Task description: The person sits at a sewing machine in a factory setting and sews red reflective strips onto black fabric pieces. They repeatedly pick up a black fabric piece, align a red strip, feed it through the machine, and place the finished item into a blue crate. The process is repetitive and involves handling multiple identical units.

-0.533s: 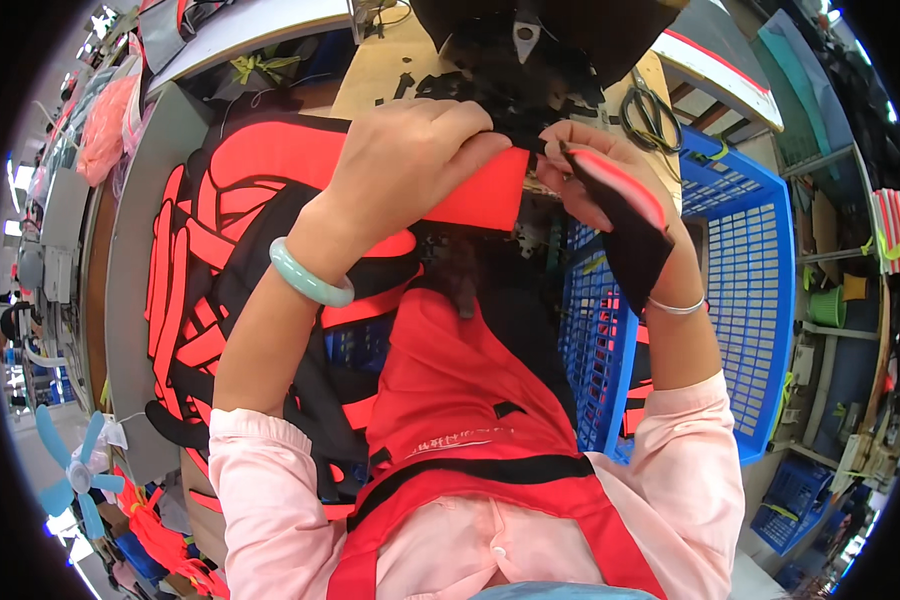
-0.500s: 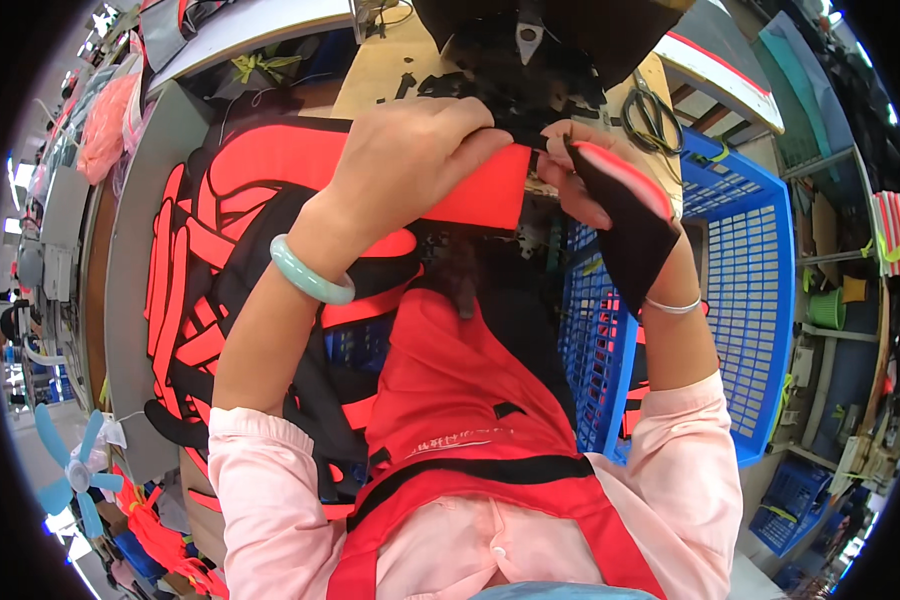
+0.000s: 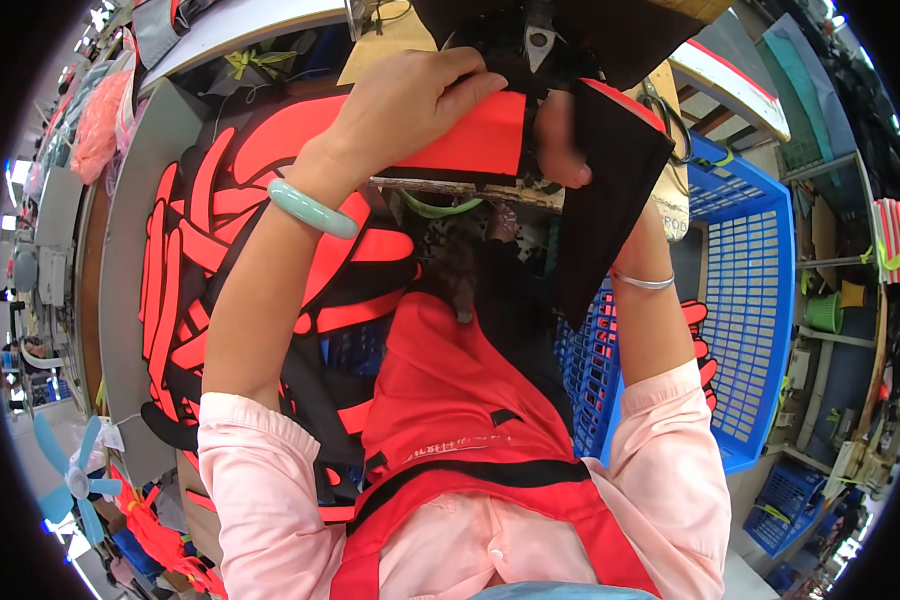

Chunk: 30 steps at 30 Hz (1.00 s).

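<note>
My left hand [image 3: 405,105] is closed, thumb and fingers pinching the upper edge of a long red fabric piece with black edging [image 3: 470,140]. That piece stretches leftward under my wrist. My right hand [image 3: 565,140] is closed on a black fabric piece with a red face [image 3: 615,180], which hangs down over my wrist. Some of my right fingers are smeared or hidden behind the fabric. Just beyond both hands, a pointed metal part with a hole [image 3: 539,45] sticks down from a dark machine [image 3: 650,35]. Whether the two fabrics are joined, I cannot tell.
At left, a heap of red and black fabric pieces [image 3: 205,245] lies against a grey panel [image 3: 135,290]. A blue plastic basket [image 3: 782,300] with red pieces inside stands at right. Dark-handled scissors [image 3: 678,140] rest on the wooden tabletop [image 3: 390,40] edge.
Both hands have moved away from me, toward the machine, with the fabric. The black piece in my right hand has unfolded and hangs lower, and the table's front edge now shows.
</note>
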Available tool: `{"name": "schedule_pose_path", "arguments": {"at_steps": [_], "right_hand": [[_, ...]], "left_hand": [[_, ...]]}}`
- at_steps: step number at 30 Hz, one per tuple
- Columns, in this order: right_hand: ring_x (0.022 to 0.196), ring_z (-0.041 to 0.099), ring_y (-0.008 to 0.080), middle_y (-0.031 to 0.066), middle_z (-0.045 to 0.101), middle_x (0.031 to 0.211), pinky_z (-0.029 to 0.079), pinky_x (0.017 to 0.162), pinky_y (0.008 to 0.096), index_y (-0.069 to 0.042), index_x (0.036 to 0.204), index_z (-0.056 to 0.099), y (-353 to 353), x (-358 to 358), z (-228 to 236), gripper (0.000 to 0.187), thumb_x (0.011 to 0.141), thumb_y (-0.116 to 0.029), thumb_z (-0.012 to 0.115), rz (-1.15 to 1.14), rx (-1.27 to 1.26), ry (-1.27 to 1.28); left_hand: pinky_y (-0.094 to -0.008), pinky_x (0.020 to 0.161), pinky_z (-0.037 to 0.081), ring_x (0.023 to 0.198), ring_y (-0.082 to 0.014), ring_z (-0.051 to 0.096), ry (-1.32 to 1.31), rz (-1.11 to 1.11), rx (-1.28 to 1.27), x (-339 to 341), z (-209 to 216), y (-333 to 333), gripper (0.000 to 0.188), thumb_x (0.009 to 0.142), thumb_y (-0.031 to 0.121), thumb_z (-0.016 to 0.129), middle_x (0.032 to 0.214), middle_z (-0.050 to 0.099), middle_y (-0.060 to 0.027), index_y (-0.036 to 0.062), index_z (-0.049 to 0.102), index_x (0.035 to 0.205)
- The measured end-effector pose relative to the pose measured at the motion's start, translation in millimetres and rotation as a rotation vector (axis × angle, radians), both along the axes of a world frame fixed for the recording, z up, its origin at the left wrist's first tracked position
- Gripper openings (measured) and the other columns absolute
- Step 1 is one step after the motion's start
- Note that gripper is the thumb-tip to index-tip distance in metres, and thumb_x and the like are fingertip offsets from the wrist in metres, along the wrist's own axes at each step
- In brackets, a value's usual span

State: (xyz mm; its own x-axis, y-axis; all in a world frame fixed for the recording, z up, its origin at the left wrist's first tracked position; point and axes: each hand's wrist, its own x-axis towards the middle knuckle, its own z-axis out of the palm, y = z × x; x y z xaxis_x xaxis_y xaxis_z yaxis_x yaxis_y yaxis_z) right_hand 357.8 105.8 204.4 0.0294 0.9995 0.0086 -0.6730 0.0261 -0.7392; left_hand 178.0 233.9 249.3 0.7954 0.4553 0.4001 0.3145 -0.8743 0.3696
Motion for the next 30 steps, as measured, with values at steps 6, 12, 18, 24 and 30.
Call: {"name": "schedule_pose_path", "arguments": {"at_steps": [6,12,18,24,30], "right_hand": [[0.044,0.035,0.0045,-0.0001,0.047,0.079,0.025,0.045,0.0196,-0.003,0.094,0.051,8.3,5.2,-1.3,0.016,0.096,-0.019,0.054,0.068,0.081,0.128],[0.043,0.036,0.0054,0.0001,0.046,0.077,0.027,0.044,0.0203,0.001,0.094,0.050,20.1,13.2,-3.8,0.017,0.097,-0.017,0.052,0.024,0.124,0.072],[0.043,0.035,0.0076,0.0019,0.049,0.073,0.026,0.044,0.0236,-0.003,0.097,0.056,22.6,15.4,-2.7,0.021,0.094,-0.023,0.055,-0.011,0.140,0.106],[0.044,0.043,0.0048,0.0051,0.060,0.076,0.031,0.043,0.0187,0.002,0.116,0.059,-25.7,9.9,-3.5,0.037,0.096,-0.029,0.055,-0.242,-0.075,-0.350],[0.077,0.055,0.0056,0.0027,0.065,0.090,0.044,0.069,0.0193,0.002,0.105,0.066,-90.0,-62.6,2.6,0.030,0.100,-0.024,0.051,-0.357,0.059,-0.258]], "left_hand": [[-0.0423,0.053,0.043,0.059,-0.0353,0.058,-0.160,-0.036,0.076,5.5,-9.0,11.2,0.030,0.092,0.036,0.059,0.062,0.059,-0.0158,0.0066,0.066,0.087],[-0.0380,0.056,0.041,0.060,-0.0346,0.052,-0.072,-0.048,-0.081,12.3,-2.2,13.6,0.029,0.093,0.030,0.059,0.068,0.056,-0.0168,0.0011,0.063,0.094],[-0.0366,0.056,0.041,0.061,-0.0334,0.054,-0.078,0.026,-0.003,10.8,-7.7,20.9,0.027,0.094,0.028,0.058,0.069,0.057,-0.0163,0.0008,0.062,0.095],[-0.0323,0.057,0.044,0.059,-0.0262,0.056,-0.273,-0.010,-0.063,-19.8,-2.2,-17.2,0.020,0.094,0.019,0.058,0.068,0.059,-0.0135,-0.0005,0.062,0.090],[-0.0228,0.071,0.043,0.078,-0.0083,0.051,-0.512,-0.114,-0.585,-32.5,-7.5,-124.7,0.013,0.095,0.007,0.056,0.092,0.054,-0.0020,0.0011,0.052,0.107]]}}
